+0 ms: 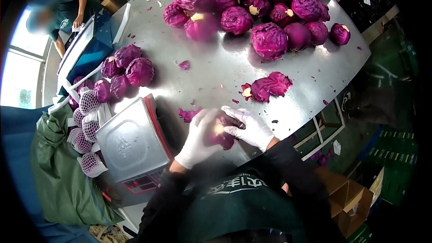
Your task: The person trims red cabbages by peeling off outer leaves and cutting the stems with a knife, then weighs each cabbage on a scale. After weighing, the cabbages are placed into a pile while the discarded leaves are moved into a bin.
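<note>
Close in front of me, my gloved left hand [198,137] is wrapped round the side of a small red cabbage [223,140], whose pale cut stem faces up. My right hand [253,128], also in a white glove, closes on the cabbage's other side, with a dark purple edge between thumb and fingers. The cabbage is slightly blurred and partly covered by both hands. Just beyond my left hand lies a loose purple leaf [187,115]. Farther off to the right are peeled outer leaves [271,86] with a pale stem piece.
A large pile of red cabbages [270,40] covers the far part of the metal table [198,85]. Several more cabbages [140,72] sit at left, near net-wrapped ones [91,126]. A weighing scale [130,137] stands left of my hands. Another person [74,9] works at far left.
</note>
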`<state>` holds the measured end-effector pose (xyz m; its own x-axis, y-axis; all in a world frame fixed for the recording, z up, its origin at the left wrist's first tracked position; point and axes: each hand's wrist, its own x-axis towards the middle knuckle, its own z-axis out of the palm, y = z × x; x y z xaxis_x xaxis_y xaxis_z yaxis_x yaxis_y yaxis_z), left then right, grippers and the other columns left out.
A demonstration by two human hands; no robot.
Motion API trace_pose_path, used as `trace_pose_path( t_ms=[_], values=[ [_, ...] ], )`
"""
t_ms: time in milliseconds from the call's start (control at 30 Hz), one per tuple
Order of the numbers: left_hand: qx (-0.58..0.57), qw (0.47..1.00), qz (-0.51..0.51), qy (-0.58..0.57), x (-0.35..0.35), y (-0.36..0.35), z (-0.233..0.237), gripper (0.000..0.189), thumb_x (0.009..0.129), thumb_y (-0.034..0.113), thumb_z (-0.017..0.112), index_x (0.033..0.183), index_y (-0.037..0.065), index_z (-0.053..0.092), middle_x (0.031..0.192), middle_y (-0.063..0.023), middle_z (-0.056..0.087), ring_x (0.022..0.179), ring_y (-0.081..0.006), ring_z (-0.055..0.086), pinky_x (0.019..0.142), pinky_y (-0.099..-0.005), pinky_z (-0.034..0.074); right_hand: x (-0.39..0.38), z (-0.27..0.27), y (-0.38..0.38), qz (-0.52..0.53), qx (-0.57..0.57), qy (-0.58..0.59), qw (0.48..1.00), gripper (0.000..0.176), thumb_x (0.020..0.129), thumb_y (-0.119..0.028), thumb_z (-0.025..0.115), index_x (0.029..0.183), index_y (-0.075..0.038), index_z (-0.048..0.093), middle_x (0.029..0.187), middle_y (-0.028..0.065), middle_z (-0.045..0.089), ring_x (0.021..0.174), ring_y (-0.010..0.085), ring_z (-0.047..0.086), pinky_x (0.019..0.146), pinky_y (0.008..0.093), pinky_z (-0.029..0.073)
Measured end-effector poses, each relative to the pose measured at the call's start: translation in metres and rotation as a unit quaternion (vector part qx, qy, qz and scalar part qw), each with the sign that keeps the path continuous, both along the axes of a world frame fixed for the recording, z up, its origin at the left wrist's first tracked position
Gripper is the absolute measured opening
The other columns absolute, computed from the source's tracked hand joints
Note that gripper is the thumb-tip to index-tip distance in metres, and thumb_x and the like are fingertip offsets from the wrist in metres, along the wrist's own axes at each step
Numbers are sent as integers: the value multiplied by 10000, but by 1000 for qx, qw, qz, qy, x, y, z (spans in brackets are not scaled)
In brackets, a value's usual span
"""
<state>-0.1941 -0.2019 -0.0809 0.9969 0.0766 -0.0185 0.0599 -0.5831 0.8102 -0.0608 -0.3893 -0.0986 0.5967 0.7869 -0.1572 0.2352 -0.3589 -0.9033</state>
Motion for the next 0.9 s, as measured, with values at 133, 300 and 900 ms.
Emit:
trace_pose_path(
  t_ms=[133,300,900],
  values=[
    [-368,918,143,43,-23,2,-9,1025,733,1,809,1568,51,217,1549,-144,314,1442,-263,316,1183,-382,272,-30,-25,3,-120,32,-10,992,550,920,-406,686,1393,-149,572,1114,134,681,1061,332,656,925,394,515],
    [-71,972,224,-27,-10,-34,-19,1054,674,160,890,1509,-8,267,1400,-176,401,1309,-312,422,1106,-418,364,-47,-22,-7,-88,55,-316,943,591,788,-62,698,1350,-155,539,935,43,691,776,235,699,616,345,561],
    [-23,982,180,-47,3,-30,-24,969,613,139,862,1406,-9,327,1251,-168,514,1239,-374,426,1051,-467,369,-42,16,-4,15,-168,-282,945,630,992,-364,533,1550,-173,310,705,105,651,570,298,668,506,432,533]
  ],
)
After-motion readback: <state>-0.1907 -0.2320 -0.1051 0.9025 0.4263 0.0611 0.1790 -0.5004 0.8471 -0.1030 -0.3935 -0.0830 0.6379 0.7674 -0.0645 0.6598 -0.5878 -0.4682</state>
